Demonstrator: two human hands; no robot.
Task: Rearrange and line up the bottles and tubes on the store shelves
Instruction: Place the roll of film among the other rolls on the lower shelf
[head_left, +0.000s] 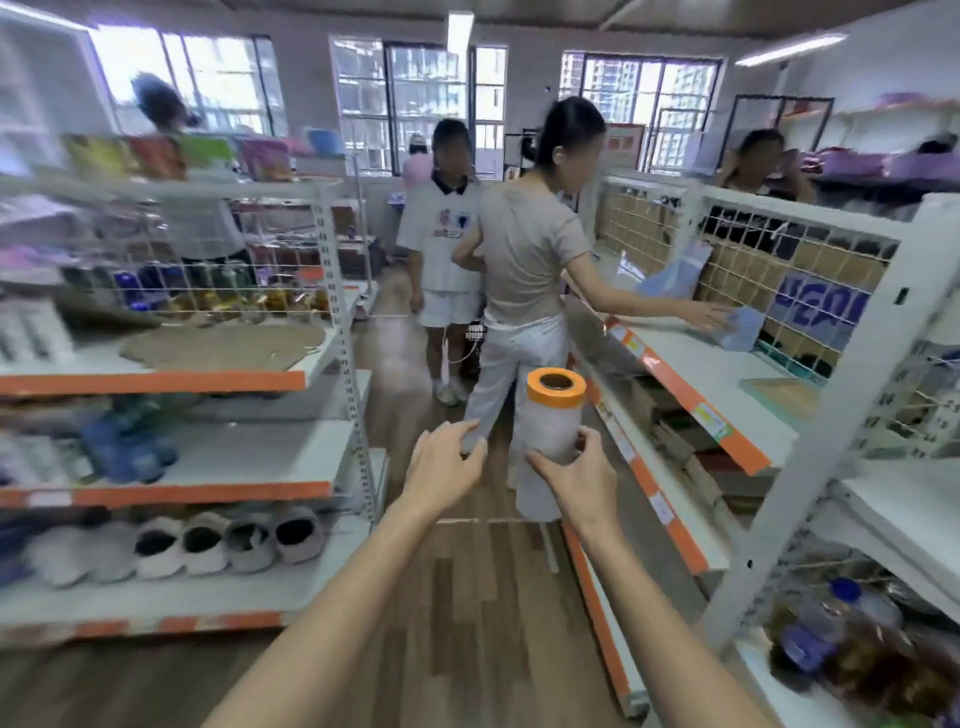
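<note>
My right hand grips a white cylindrical tube with an orange rim, held upright in the aisle in front of me. To its left my left hand hovers with fingers relaxed and spread, holding nothing and not touching the tube. Blue bottles lie on the middle shelf of the left rack. More bottles with blue caps crowd the low shelf at the bottom right.
A person in a beige top stands close ahead, reaching onto the right rack's shelf. Another person in white stands behind. Slippers line the left rack's bottom shelf. Wooden floor runs between the racks.
</note>
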